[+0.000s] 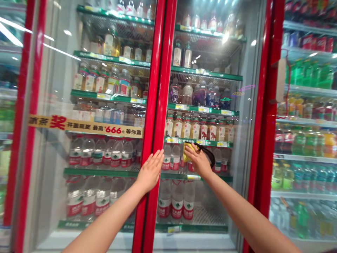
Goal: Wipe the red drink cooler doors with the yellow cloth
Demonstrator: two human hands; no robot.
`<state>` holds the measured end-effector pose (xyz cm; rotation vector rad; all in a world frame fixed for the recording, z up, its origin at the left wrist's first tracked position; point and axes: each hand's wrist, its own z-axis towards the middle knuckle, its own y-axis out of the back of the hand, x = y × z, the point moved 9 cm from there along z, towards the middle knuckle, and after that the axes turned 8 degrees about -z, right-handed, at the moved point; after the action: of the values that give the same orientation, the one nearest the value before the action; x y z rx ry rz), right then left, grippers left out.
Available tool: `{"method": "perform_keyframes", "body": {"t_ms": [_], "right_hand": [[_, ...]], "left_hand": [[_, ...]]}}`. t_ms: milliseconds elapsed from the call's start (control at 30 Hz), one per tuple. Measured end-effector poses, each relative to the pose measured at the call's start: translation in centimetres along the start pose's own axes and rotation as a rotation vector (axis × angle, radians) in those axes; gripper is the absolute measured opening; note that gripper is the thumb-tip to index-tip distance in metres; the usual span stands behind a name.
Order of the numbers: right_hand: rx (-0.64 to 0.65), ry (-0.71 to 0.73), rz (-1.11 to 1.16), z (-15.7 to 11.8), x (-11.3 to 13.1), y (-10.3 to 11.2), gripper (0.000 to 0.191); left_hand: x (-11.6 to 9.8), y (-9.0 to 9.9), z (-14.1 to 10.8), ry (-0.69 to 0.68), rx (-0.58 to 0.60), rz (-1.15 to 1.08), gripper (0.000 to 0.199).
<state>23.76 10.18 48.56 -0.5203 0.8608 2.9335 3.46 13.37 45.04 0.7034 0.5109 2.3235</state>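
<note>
My left hand (150,172) lies flat on the red door frame (160,88) between two glass fridge doors, fingers stretched out together. On the right-hand glass door (210,196), my right hand (200,161) presses a yellow cloth (187,154) with a black edge or loop (210,154) trailing to its right. The fingers lie over the cloth and hide part of it. Behind the glass at that height are water bottles (174,158) with red and white labels, under a green-edged shelf (176,140) of tea bottles (186,127).
A yellow strip with printed characters (105,129) runs across the left door. Larger water bottles (177,203) stand on the bottom shelf. To the right, past a red cabinet side (263,168), are shelves of green bottles (310,73) and other drinks. A pale box (281,80) juts from that side.
</note>
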Motion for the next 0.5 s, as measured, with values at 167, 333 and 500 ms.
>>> {"method": "perform_keyframes", "body": {"t_ms": [167, 333, 500], "right_hand": [[-0.160, -0.172, 0.033, 5.7, 3.8, 0.1, 0.062], [-0.046, 0.247, 0.001, 3.7, 8.7, -1.4, 0.062], [-0.028, 0.169, -0.029, 6.1, 7.0, 0.1, 0.067]], "left_hand": [[0.4, 0.3, -0.9, 0.029, 0.013, 0.018, 0.079], [0.4, 0.5, -2.3, 0.036, 0.050, 0.024, 0.082], [0.9, 1.0, -3.0, 0.057, 0.094, 0.019, 0.083]]}}
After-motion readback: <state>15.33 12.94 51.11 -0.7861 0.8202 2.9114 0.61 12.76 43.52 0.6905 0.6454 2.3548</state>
